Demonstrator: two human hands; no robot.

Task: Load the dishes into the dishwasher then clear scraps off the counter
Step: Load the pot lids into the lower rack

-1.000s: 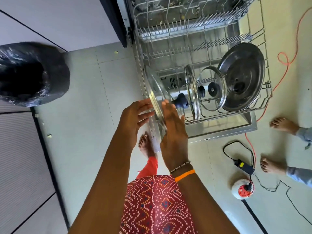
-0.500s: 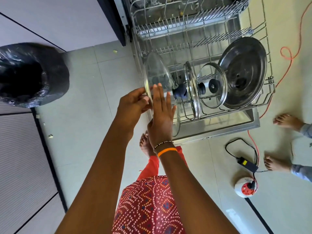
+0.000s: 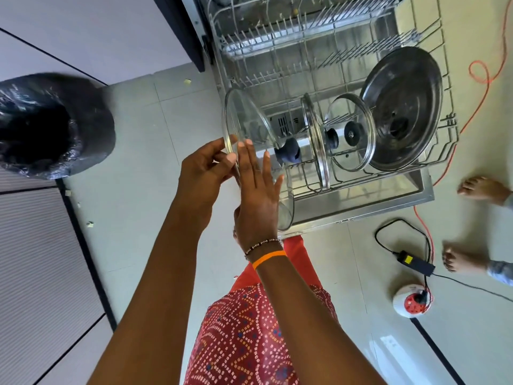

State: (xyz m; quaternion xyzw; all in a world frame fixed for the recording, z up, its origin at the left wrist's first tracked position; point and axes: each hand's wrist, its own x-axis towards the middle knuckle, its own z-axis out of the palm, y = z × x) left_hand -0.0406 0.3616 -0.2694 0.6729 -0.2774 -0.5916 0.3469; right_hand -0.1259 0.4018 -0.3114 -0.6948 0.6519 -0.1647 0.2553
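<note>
Left hand (image 3: 204,165) pinching glass lid (image 3: 249,129) by its rim, right hand (image 3: 258,190) flat, fingers straight against the glass; lid upright at near-left corner of dishwasher rack (image 3: 444,140), left of other lids

A clear glass lid (image 3: 249,126) with a dark knob stands on edge at the dishwasher rack's (image 3: 327,173) front-left corner.
</note>
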